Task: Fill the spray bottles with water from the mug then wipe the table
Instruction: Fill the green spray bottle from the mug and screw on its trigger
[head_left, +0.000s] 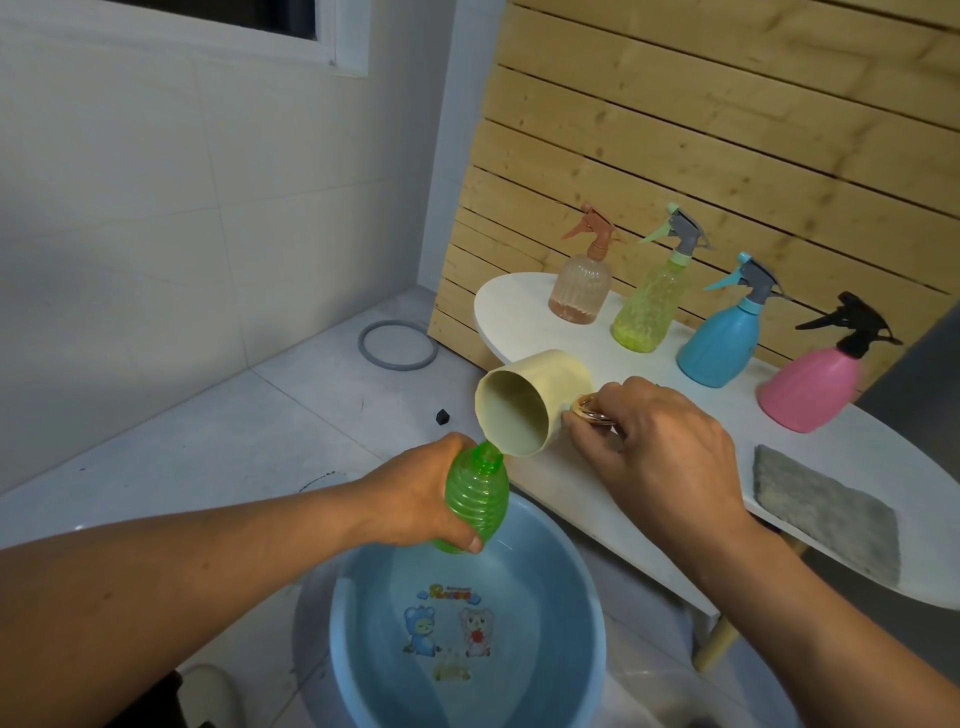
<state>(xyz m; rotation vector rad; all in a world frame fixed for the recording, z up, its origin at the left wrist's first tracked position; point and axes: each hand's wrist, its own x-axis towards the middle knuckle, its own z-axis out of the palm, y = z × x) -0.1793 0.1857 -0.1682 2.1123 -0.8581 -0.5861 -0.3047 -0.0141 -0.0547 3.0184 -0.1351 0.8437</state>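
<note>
Head view, past tense of one pour. Left hand wrapped round ribbed green bottle, cap off, held tilted over blue basin on floor. Narrow neck met by lip of cream mug, tipped nearly flat, handle pinched in right hand. Judged risk: wide smooth rim against small mouth, so water likely to run past and down slick translucent plastic; wet grip could slip; basin below would catch most. Further right, on white oval table: peach fluted bottle, yellow bottle, blue bottle, pink bottle, all capped; grey fuzzy cloth lying flat near edge.
</note>
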